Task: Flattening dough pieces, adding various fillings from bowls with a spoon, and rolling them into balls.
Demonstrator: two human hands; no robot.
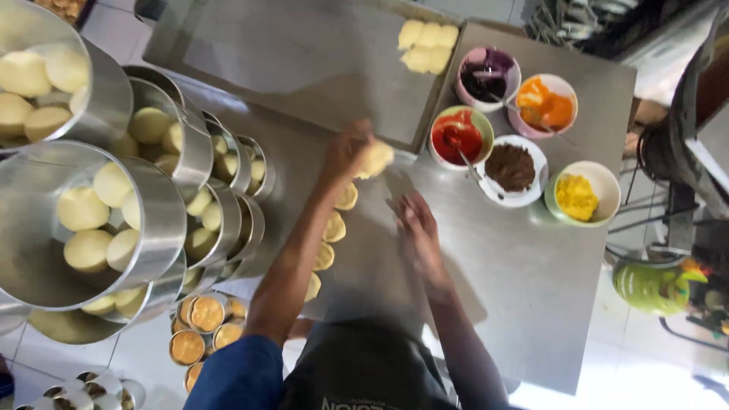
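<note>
My left hand is raised over the steel table and holds a pale dough piece near the edge of the baking tray. My right hand rests flat on the table with fingers spread and nothing in it. A row of flattened dough pieces lies on the table under my left forearm. Several shaped dough pieces sit at the tray's far right corner.
Bowls of filling stand at the right: purple, orange, red, brown, yellow. Steel pots of dough balls crowd the left. Small tins lie below them. A green object sits on the floor.
</note>
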